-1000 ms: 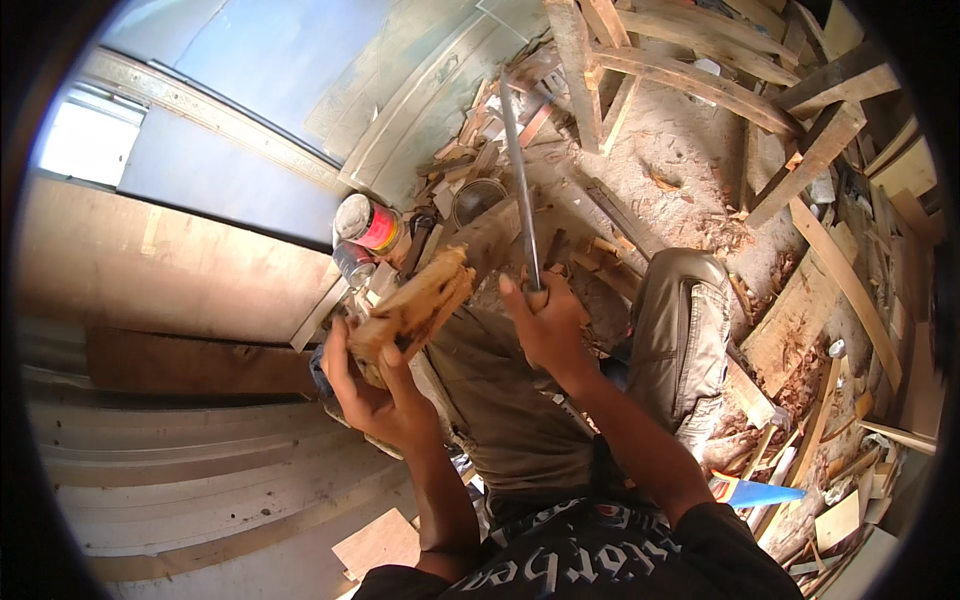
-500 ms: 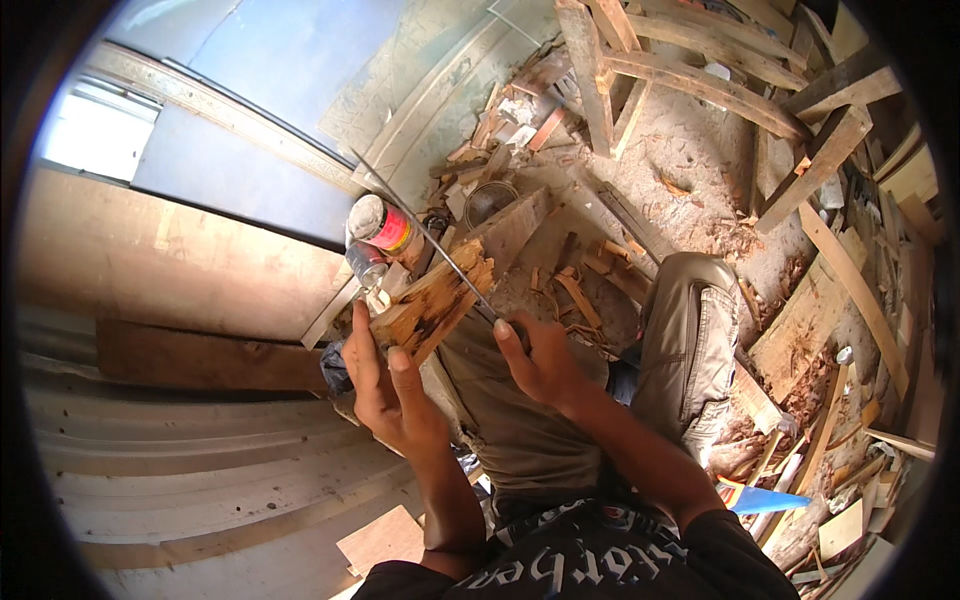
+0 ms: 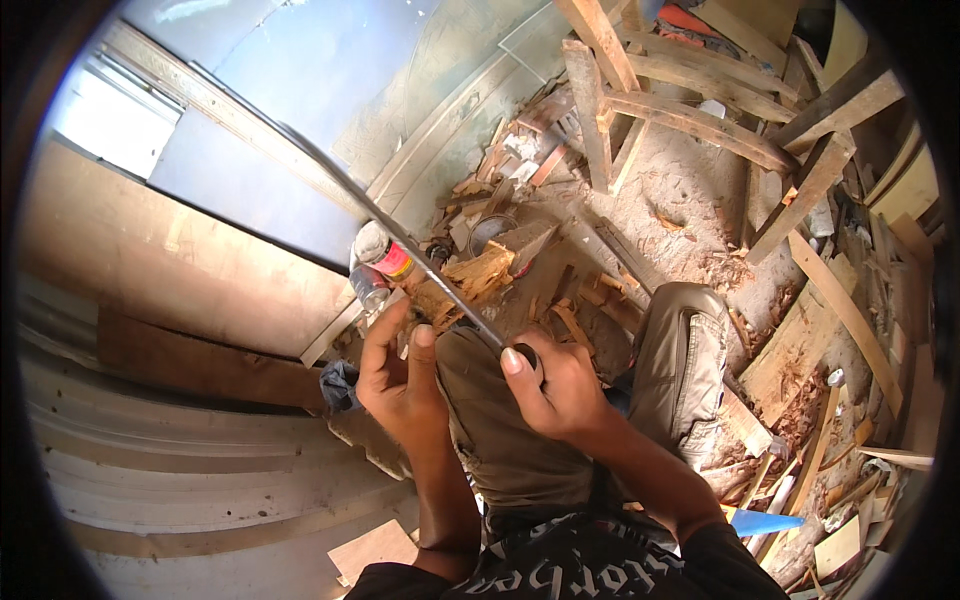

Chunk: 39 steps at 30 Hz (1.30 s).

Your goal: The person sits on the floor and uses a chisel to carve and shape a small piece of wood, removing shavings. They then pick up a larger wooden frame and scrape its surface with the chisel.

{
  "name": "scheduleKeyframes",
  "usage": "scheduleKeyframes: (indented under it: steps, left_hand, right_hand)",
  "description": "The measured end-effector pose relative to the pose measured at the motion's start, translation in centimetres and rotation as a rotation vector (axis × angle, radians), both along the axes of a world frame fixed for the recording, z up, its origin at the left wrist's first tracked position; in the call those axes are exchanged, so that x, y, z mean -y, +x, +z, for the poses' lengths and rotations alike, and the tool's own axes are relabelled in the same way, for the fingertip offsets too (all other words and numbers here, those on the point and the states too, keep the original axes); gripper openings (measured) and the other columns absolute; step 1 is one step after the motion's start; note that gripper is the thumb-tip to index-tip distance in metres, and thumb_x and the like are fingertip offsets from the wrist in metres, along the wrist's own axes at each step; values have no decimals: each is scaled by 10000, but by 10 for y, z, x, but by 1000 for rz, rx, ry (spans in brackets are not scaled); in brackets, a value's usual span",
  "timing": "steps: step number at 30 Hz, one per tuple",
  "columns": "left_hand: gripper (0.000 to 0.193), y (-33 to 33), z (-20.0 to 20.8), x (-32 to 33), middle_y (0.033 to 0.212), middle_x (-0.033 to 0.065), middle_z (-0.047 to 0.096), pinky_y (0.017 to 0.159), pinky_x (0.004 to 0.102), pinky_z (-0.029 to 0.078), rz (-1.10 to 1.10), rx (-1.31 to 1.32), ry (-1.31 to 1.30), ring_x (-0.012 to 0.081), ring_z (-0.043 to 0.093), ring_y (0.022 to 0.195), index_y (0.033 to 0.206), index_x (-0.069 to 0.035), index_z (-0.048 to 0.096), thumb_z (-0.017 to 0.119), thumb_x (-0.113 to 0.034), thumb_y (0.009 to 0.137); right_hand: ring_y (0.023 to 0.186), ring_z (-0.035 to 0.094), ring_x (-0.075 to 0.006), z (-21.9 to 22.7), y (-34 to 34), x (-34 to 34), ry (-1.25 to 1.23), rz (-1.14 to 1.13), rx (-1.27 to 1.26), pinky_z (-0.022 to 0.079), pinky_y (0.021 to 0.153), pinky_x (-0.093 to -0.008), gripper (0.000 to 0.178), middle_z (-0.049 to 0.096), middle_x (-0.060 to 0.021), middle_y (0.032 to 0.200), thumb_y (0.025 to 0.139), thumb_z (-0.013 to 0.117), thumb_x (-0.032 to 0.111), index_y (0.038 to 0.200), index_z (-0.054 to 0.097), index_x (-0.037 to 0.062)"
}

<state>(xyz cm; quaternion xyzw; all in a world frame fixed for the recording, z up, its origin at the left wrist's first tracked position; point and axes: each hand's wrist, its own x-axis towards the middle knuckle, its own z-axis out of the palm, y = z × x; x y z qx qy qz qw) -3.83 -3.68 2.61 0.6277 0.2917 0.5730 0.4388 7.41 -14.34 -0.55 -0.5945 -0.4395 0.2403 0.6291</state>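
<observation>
In my right hand (image 3: pixel 560 390) is the dark handle of a long, narrow metal blade (image 3: pixel 400 235), seen nearly edge-on. The fingers are closed round the handle, and the blade slants up and away to the left, raised in front of the wood. My left hand (image 3: pixel 400 385) has its thumb and index finger apart beside the near end of a rough, splintered wood chunk (image 3: pixel 480 275); whether it touches the wood I cannot tell. Beyond this chunk is a larger wood block (image 3: pixel 527 240). The blade and left hand hide part of the chunk.
A can with a red and yellow label (image 3: pixel 385 252) stands by the wall, above a smaller grey can (image 3: pixel 368 288). Scrap wood (image 3: pixel 570 320) litters the floor. A wooden frame (image 3: pixel 700 120) stands at the far right, and corrugated sheeting (image 3: pixel 200 470) lies left.
My right hand has raised the blade, which now looms larger and reaches further left. The wood chunk looks tilted lower and further off. My left hand has shifted slightly right.
</observation>
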Motion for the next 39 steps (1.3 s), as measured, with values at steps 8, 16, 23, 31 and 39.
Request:
scheduleKeyframes:
  steps: [8, 16, 23, 31, 39]
  left_hand:
    - [319, -4, -5, -24, 1154, 156, 695, 961, 319, 473, -62, -141, 120, 193, 631, 1080, 1179, 86, 653, 725, -33, 891]
    - [307, 3, -7, -27, 1160, 163, 694, 951, 314, 484, -129, -88, 161, 205, 637, 1078, 1188, 72, 660, 688, 30, 884]
    - [300, 19, -9, -31, 1140, 136, 701, 906, 291, 498, -134, -35, 151, 183, 642, 1037, 1171, 60, 675, 691, 47, 872]
    - [329, -2, -6, -31, 1128, 119, 698, 898, 280, 493, -133, -122, 203, 176, 636, 1013, 1170, 44, 681, 696, 65, 841]
    - [306, -7, -19, -37, 1160, 136, 681, 922, 293, 489, -78, -111, 190, 176, 631, 1030, 1183, 57, 662, 717, -26, 893]
  right_hand:
    - [583, 642, -366, 16, 6, -8, -49, -88, 124, 499, 567, -403, 340, 601, -210, 641, 967, 593, 285, 990, 637, -51]
    - [491, 551, -168, -18, 15, -6, -69, 263, -591, 438, 498, -338, 531, 546, -85, 560, 1049, 450, 436, 784, 587, -4]
    - [500, 546, -248, 51, 4, 11, 287, -110, 11, 466, 541, -342, 423, 510, -104, 574, 1022, 517, 374, 862, 594, -10]
    - [591, 611, -399, -39, 14, -14, 15, -248, 89, 467, 582, -454, 463, 574, -207, 607, 1016, 505, 360, 781, 614, -24]
    - [551, 541, -284, 34, 10, 6, 167, -64, -21, 456, 552, -366, 343, 527, -139, 630, 998, 545, 318, 893, 600, -4]
